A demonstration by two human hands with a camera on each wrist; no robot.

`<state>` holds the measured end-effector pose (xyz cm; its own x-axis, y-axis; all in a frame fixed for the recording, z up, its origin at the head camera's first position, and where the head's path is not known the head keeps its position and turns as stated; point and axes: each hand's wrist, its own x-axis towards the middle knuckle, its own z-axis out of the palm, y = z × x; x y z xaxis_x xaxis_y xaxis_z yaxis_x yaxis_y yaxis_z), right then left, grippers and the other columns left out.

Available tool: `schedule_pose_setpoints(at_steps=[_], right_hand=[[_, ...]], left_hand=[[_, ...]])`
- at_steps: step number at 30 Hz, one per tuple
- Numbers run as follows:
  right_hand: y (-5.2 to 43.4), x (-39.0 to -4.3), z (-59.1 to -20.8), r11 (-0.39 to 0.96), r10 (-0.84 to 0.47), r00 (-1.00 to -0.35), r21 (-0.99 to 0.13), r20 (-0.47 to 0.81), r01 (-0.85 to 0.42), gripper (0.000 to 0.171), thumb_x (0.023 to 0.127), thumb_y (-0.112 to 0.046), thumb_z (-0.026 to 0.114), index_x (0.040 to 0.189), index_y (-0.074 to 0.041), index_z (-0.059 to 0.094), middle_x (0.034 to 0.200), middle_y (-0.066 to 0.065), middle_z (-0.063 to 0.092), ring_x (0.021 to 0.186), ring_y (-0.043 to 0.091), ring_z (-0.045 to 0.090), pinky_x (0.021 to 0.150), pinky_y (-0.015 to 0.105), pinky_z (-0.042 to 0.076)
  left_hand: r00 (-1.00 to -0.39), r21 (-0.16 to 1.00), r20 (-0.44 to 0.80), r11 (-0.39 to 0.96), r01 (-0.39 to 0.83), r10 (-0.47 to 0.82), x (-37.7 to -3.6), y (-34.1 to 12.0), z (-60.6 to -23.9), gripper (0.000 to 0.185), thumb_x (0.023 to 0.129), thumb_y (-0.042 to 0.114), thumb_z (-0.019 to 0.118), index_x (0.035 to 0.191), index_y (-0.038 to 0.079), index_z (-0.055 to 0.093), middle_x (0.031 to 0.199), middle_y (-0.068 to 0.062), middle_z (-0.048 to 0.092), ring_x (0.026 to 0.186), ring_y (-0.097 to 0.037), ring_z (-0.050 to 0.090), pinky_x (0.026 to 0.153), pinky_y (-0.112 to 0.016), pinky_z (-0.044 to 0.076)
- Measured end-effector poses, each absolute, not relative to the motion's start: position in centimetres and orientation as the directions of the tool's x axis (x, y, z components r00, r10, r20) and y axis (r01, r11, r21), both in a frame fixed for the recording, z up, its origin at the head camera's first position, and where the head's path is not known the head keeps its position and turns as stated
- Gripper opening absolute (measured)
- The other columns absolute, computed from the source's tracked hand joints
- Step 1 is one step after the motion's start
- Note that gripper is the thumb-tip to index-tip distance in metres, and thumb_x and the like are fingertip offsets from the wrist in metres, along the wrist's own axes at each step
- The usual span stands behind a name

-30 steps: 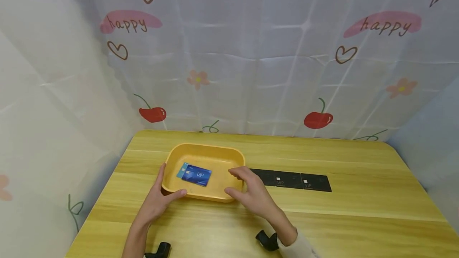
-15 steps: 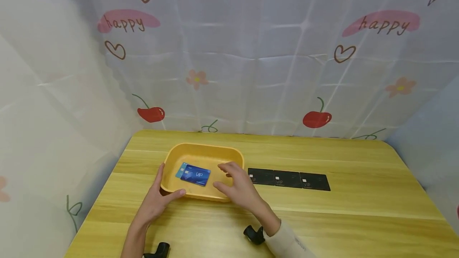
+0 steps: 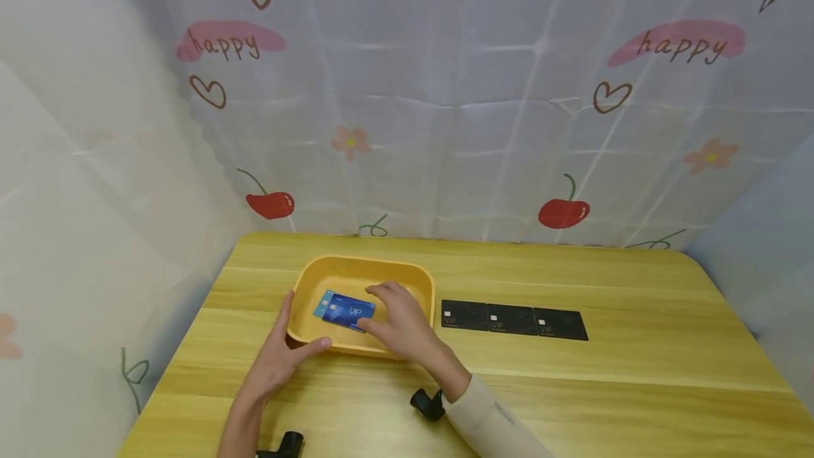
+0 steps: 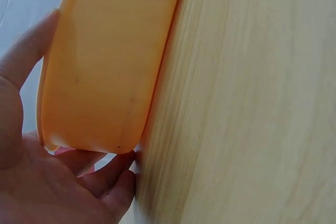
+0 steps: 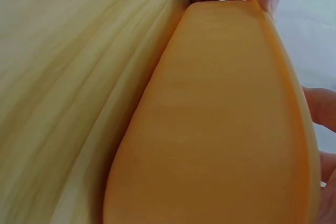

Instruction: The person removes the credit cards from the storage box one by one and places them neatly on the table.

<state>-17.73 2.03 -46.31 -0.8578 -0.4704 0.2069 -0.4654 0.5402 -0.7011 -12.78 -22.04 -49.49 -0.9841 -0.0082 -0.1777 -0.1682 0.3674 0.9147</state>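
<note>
A yellow plastic basin (image 3: 413, 276) stands on the table in the head view. Inside it lies a dark blue VIP card (image 3: 342, 311), partly over a light blue card (image 3: 321, 304). My left hand (image 3: 275, 359) grips the basin's left end, thumb on the near rim; the left wrist view has its fingers (image 4: 113, 177) curled against the outer wall (image 4: 105, 66). My right hand (image 3: 404, 324) reaches over the near rim, thumb and fingers apart. Its thumb overlaps the blue card's right edge; I cannot tell whether it touches. In the right wrist view the wall (image 5: 210, 103) hides most of that hand.
Three black VIP cards, at left (image 3: 464, 315), middle (image 3: 511, 319) and right (image 3: 561, 324), lie in a row right of the basin. A patterned curtain (image 3: 458, 161) hangs behind the wooden table (image 3: 636, 373). Black wrist devices (image 3: 427, 405) sit at both wrists.
My right hand has moved left from the basin's right rim to the blue card, uncovering the leftmost black card. My left hand keeps its grip on the basin.
</note>
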Motion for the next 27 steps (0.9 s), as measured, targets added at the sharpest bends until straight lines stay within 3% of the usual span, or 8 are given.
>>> schedule_pose_setpoints(at_steps=[12,20,27], right_hand=[[-0.6,-19.5,-47.0,0.642,-0.503,-0.863,-0.654,0.034,-0.400,0.061,0.088,-0.033,0.075,0.137,-0.003,0.056,0.133,0.014,0.054,0.114,0.026,0.052,0.094,0.041,0.046],[-1.7,-20.4,-47.7,0.687,-0.509,-0.861,-0.597,0.012,-0.415,0.066,0.085,-0.035,0.078,0.137,0.000,0.057,0.125,0.013,0.056,0.104,0.021,0.049,0.088,0.033,0.045],[-2.8,-20.8,-47.8,0.755,-0.509,-0.855,-0.528,-0.100,-0.388,0.071,0.084,-0.042,0.078,0.139,-0.002,0.055,0.124,0.014,0.055,0.104,0.024,0.049,0.092,0.042,0.044]], left_hand=[[-0.980,0.911,-0.197,0.367,-0.187,-0.013,-12.8,-22.0,-49.6,0.115,0.086,0.036,0.078,0.159,0.024,-0.011,0.164,-0.014,-0.004,0.147,-0.039,0.008,0.113,-0.060,0.015],[-0.978,0.907,-0.211,0.371,-0.199,-0.008,-13.0,-22.0,-49.6,0.115,0.086,0.036,0.078,0.158,0.026,-0.011,0.164,-0.013,-0.005,0.147,-0.038,0.006,0.114,-0.059,0.014],[-0.977,0.901,-0.213,0.384,-0.201,-0.009,-12.9,-22.1,-49.4,0.116,0.085,0.038,0.079,0.158,0.028,-0.011,0.164,-0.015,-0.005,0.147,-0.040,0.005,0.114,-0.060,0.013]])
